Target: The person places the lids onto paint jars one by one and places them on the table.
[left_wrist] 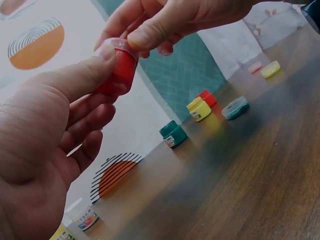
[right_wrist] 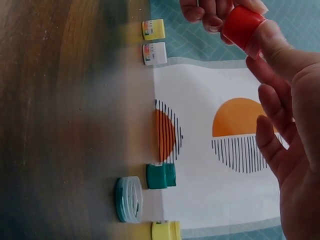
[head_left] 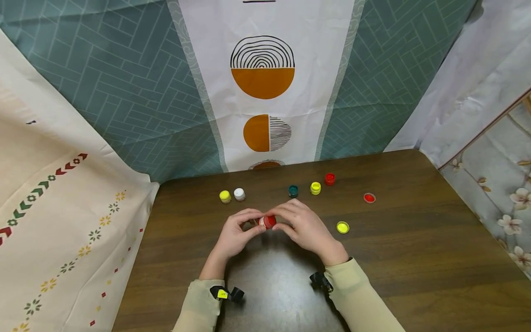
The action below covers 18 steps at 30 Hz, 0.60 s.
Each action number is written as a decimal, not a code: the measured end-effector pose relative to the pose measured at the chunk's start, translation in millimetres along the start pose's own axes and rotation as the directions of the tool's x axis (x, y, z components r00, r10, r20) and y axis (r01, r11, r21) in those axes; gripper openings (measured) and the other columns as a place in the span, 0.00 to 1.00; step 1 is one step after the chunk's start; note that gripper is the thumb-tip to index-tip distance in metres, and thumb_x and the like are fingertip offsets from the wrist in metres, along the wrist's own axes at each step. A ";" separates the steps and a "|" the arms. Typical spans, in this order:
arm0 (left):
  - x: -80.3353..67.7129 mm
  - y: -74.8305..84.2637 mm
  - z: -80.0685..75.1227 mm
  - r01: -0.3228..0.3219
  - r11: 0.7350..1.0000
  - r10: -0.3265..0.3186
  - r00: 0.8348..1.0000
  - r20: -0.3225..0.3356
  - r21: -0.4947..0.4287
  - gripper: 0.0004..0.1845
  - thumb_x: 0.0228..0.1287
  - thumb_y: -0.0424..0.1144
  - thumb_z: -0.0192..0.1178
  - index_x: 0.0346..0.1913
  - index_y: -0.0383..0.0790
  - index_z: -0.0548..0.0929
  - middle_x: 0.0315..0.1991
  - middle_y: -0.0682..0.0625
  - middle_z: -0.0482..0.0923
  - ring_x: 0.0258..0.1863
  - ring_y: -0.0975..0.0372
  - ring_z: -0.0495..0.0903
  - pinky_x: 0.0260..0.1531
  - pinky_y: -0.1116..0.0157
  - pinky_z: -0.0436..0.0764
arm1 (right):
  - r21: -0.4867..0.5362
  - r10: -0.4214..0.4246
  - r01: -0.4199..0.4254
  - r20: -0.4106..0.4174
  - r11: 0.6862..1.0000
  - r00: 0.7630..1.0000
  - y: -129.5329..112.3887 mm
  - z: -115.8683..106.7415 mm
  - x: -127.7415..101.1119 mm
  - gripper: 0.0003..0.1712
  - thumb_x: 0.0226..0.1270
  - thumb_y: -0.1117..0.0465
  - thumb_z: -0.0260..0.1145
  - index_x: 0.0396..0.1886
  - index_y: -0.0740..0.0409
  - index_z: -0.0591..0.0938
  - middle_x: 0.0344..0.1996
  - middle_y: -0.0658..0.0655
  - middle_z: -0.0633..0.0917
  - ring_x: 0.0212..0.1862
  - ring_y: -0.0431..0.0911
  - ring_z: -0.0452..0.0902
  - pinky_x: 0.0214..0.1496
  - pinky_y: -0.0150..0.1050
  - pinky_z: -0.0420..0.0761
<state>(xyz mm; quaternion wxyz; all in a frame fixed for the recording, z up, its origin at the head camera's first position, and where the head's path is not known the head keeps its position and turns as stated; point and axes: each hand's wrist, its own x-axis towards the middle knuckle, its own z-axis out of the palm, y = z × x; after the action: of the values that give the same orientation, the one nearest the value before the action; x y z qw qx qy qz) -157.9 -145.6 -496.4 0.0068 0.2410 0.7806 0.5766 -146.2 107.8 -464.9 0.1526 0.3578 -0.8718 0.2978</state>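
We are holding a red pot (head_left: 268, 222) between both hands at the frame's centre, above the surface (head_left: 415, 258) — our left hand (head_left: 236, 235) is pinching its body, our right hand's (head_left: 304, 228) fingers (left_wrist: 150, 35) are gripping its top. Other pots — yellow (head_left: 225, 197), white (head_left: 239, 194), green (head_left: 293, 191) — are standing behind.

Bench (head_left: 415, 258) looks like dark wood grain w/ a semi-gloss finish, smooth, catches a sheen near the front. Red pot (head_left: 268, 222) in the hands is glossy plastic, smooth. Other little pots, e.g. the teal pot (head_left: 293, 191), and the loose yellow lid (head_left: 342, 227) look like the same shiny plastic. Backdrop (head_left: 124, 92) is printed cloth, matt, a bit creased. Sleeves (head_left: 361, 295) are soft matt fabric.
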 end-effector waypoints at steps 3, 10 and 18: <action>0.5 -0.6 1.1 -0.013 1.000 0.013 1.000 0.000 0.006 0.15 0.64 0.33 0.78 0.53 0.43 0.93 0.52 0.53 0.87 0.51 0.57 0.83 0.50 0.44 0.83 | -0.018 0.034 -0.034 0.010 0.999 0.999 -1.0 1.2 0.5 0.21 0.71 0.50 0.76 0.59 0.52 0.87 0.52 0.48 0.88 0.55 0.45 0.78 0.59 0.44 0.81; 1.1 -0.7 4.8 -0.070 0.996 0.070 0.998 0.000 0.062 0.14 0.63 0.35 0.79 0.52 0.46 0.93 0.50 0.56 0.88 0.48 0.59 0.83 0.47 0.46 0.82 | -0.079 0.135 -0.132 0.037 0.988 0.990 -2.8 9.0 0.6 0.20 0.75 0.43 0.71 0.51 0.53 0.85 0.44 0.47 0.86 0.50 0.44 0.76 0.52 0.42 0.81; 1.0 0.3 4.7 -0.101 0.993 0.101 0.995 -0.001 0.068 0.15 0.65 0.34 0.77 0.54 0.44 0.93 0.51 0.55 0.88 0.49 0.58 0.84 0.46 0.51 0.84 | -0.034 0.196 -0.195 0.023 0.980 0.980 -4.2 10.7 1.1 0.19 0.80 0.40 0.65 0.50 0.50 0.84 0.42 0.45 0.84 0.46 0.43 0.74 0.48 0.42 0.80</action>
<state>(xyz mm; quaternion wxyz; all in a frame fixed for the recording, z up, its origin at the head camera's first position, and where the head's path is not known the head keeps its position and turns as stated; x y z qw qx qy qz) -157.3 -140.9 -497.4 -0.0326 0.2790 0.7867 0.5498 -144.5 98.1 -471.0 0.1170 0.2720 -0.9092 0.2928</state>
